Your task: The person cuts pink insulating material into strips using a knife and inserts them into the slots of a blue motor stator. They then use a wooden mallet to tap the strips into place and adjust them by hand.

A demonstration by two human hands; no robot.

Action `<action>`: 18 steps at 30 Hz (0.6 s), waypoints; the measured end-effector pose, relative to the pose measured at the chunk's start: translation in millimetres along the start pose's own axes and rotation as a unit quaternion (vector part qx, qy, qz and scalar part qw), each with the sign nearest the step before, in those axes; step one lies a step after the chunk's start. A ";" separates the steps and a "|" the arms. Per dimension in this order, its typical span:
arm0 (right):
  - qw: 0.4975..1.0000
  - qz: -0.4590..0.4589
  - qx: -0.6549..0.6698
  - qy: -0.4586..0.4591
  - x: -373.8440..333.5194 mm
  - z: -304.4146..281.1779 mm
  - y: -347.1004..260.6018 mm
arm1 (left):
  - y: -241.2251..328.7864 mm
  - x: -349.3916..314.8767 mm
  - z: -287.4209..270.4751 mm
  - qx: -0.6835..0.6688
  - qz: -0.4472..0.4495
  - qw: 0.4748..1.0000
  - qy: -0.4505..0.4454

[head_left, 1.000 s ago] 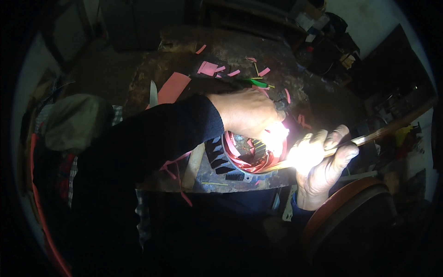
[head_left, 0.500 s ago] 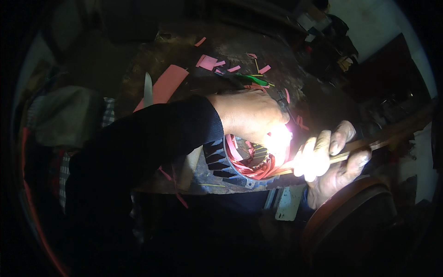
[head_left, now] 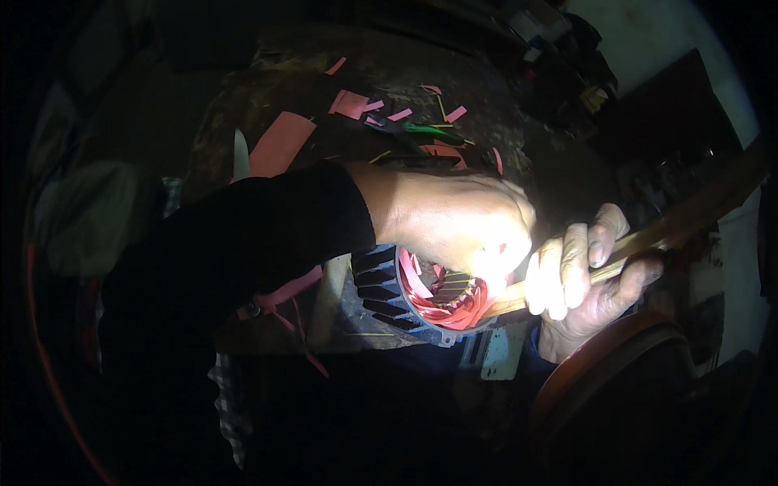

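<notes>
A round motor stator (head_left: 381,283) with dark cooling fins lies at the table's near edge. Red and pink insulation and wire windings (head_left: 458,312) fill its inner rim. My left hand (head_left: 454,215), in a black sleeve, reaches across its far side. Its fingers curl down at the right rim, where glare hides the tips and anything they grip. To the right, my right hand (head_left: 571,275) is closed around a long golden-brown bundle of copper wire (head_left: 509,300), fingers above and thumb below. The bundle runs from the stator's right side toward the upper right.
Beyond my left arm lie a pink insulation sheet (head_left: 281,144), a knife blade (head_left: 241,155), green-handled pliers (head_left: 433,132) and several pink scraps (head_left: 350,104). A round brown-rimmed object (head_left: 600,344) stands at the lower right. Pink strips (head_left: 292,292) hang near the front edge.
My left hand has shifted slightly right and down at the stator, its knuckles now more curled. The right hand keeps its grip on the wire bundle. The view has shifted slightly.
</notes>
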State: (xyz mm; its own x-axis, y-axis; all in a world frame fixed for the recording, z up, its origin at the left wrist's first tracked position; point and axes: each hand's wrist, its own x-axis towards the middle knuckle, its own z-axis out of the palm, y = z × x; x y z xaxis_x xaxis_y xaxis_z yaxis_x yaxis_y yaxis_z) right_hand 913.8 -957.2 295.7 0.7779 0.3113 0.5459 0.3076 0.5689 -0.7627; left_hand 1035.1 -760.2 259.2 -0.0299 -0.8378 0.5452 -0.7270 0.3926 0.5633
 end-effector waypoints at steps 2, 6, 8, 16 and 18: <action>0.999 -0.026 0.031 0.015 -3.7 -1.2 1.1 | 3.9 5.0 4.8 -0.077 -0.032 0.995 -0.059; 0.997 -0.067 -0.013 0.040 -16.5 2.4 1.4 | 6.5 11.4 7.9 -0.092 -0.097 0.988 -0.084; 0.994 -0.087 -0.050 0.050 -23.7 7.9 0.5 | 5.9 11.2 8.3 -0.084 -0.077 0.991 -0.069; 0.996 -0.054 -0.070 0.024 -29.2 16.0 -5.9 | 6.4 3.5 -12.8 -0.007 -0.105 0.994 -0.001; 0.997 -0.037 -0.072 0.020 -25.6 14.6 -5.9 | 6.4 0.8 -23.1 0.034 -0.140 0.989 -0.017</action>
State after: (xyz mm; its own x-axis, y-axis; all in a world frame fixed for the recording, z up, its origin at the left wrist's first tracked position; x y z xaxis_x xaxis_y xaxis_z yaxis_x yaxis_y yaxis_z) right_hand 884.1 -957.5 291.2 0.7705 0.2408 0.5902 0.4378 0.4732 -0.7645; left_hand 1046.3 -749.5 277.6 0.1571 -0.9231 0.3511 -0.7547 0.1170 0.6455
